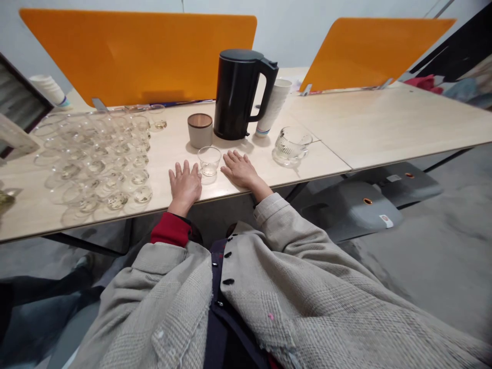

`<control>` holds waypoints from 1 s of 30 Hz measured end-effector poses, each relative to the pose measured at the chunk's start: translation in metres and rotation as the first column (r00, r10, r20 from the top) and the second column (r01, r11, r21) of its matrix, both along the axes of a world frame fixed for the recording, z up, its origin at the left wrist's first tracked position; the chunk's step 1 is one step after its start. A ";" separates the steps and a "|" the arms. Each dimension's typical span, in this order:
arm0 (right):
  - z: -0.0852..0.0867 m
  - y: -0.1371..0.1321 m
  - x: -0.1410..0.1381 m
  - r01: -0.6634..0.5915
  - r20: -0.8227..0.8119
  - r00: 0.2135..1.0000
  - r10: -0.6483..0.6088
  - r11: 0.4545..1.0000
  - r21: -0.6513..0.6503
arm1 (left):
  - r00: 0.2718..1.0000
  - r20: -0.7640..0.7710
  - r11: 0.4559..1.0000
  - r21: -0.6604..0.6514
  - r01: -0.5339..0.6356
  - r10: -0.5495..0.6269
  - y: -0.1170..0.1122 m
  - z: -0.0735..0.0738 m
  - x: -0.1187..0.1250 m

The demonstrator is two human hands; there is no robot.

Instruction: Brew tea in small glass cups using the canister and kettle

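Note:
My left hand (185,183) lies flat on the light wooden table (346,133) with its fingers stretched out and nothing in it. My right hand (241,169) rests flat too, fingers spread. Between the two hands stands a small clear glass cup (209,162), close to both but gripped by neither. Behind it are a grey canister with a brown lid (200,130) and a black electric kettle (239,94).
Several clear glass cups (100,159) crowd the table's left part. A stack of paper cups (273,107) leans by the kettle, and a clear glass pitcher (291,144) sits to the right. Orange dividers (138,51) stand at the back. A grey chair base (357,205) is under the table.

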State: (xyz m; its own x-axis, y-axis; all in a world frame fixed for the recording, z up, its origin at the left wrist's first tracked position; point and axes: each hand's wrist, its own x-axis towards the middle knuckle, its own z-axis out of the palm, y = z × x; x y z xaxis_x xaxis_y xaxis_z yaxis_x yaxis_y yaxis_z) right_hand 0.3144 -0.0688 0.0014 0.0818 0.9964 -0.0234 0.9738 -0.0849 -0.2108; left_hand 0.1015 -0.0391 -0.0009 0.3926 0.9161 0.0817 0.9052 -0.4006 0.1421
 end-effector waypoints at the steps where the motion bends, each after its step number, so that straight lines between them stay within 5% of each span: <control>1: 0.000 0.000 0.000 0.001 0.000 1.000 -0.001 1.000 0.004 | 1.000 -0.001 1.000 0.001 -0.001 0.001 0.000 0.000 0.000; 18: -0.005 0.001 0.002 -0.005 -0.017 1.000 0.006 0.999 0.038 | 1.000 -0.004 1.000 0.006 -0.004 0.004 -0.001 0.001 0.001; 24: -0.010 -0.001 0.008 -0.027 -0.110 0.993 0.053 0.974 0.223 | 1.000 0.018 1.000 0.022 0.007 -0.007 -0.001 0.001 0.000; 27: -0.009 -0.016 0.024 0.093 -0.177 0.984 -0.002 0.857 0.507 | 1.000 0.023 0.999 0.034 0.007 -0.008 -0.001 0.002 -0.001; 30: 0.000 -0.042 0.057 0.297 -0.249 0.954 -0.167 0.633 0.715 | 1.000 0.023 0.999 0.045 0.011 -0.012 -0.002 0.003 -0.001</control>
State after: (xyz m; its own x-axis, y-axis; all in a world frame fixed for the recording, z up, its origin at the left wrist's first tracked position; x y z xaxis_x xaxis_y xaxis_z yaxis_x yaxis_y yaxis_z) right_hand 0.3719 -0.1110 0.0015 0.3734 0.6344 0.6768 0.8957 -0.0567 -0.4410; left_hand 0.1008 -0.0407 0.0019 0.4003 0.9069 0.1314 0.8973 -0.4170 0.1445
